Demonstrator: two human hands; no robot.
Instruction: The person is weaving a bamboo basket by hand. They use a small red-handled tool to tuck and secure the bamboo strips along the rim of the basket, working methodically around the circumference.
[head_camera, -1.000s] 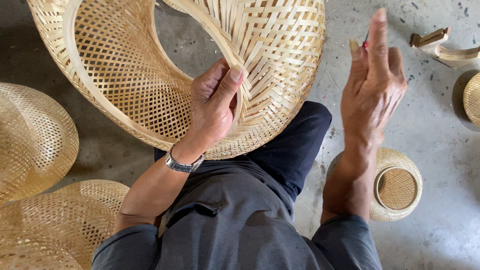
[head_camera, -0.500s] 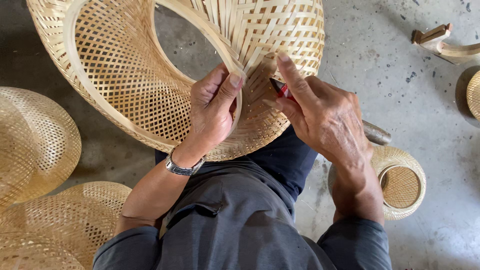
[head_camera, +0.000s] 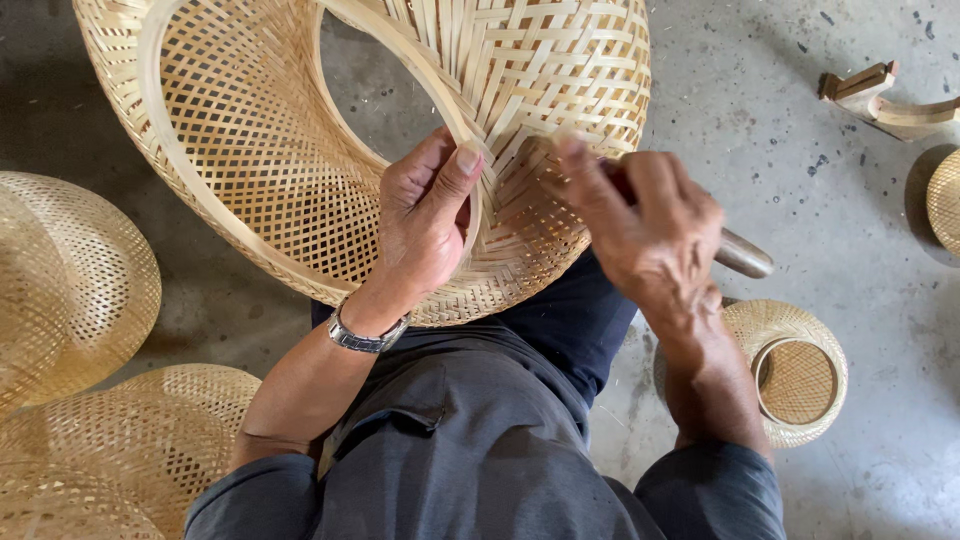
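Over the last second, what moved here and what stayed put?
The right hand came down from the raised position and now works against the woven basket, gripping a handled tool. The left hand stayed clamped on the basket rim; the floor baskets did not move.

basket (head_camera: 300, 150): top cut off by frame edge | my right hand (head_camera: 650, 235): fingers blurred, hiding most of the tool (head_camera: 745, 255), only its handle end shows | left hats (head_camera: 70, 290): cropped | right-edge hat (head_camera: 945, 200): mostly out of frame

Bare concrete floor (head_camera: 760, 150) opens toward two o'clock — woven domes (head_camera: 70, 290) block nine, a small basket (head_camera: 795, 372) crowds four.
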